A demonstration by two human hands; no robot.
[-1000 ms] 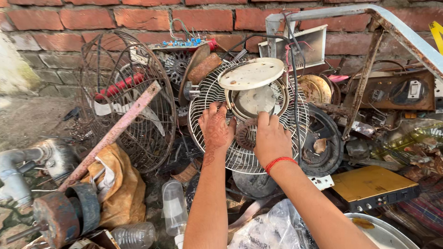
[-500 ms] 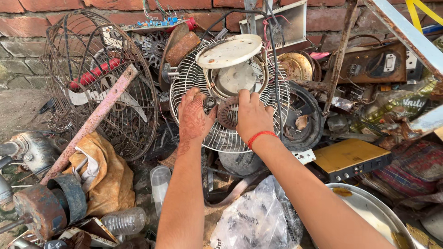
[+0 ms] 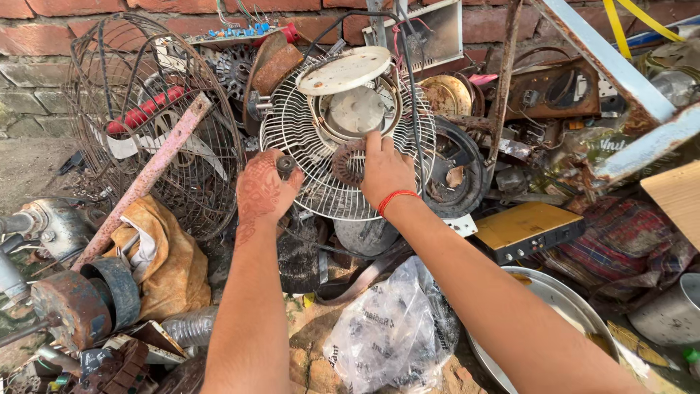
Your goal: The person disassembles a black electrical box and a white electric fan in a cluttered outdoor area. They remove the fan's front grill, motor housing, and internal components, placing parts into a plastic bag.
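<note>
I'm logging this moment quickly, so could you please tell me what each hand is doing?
Left hand: closed on a small dark knob.
Right hand: resting on the white fan grille; grip cannot be told.

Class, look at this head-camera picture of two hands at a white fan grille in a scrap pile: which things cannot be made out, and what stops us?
- Head view: the part of the white fan grille under the right hand is covered by the hand.
- The small dark knob at the left hand: fingers hide most of it.
- The metal pan is cut off by the bottom edge and the forearm.
- The clear plastic bag: contents unreadable through creases.
</note>
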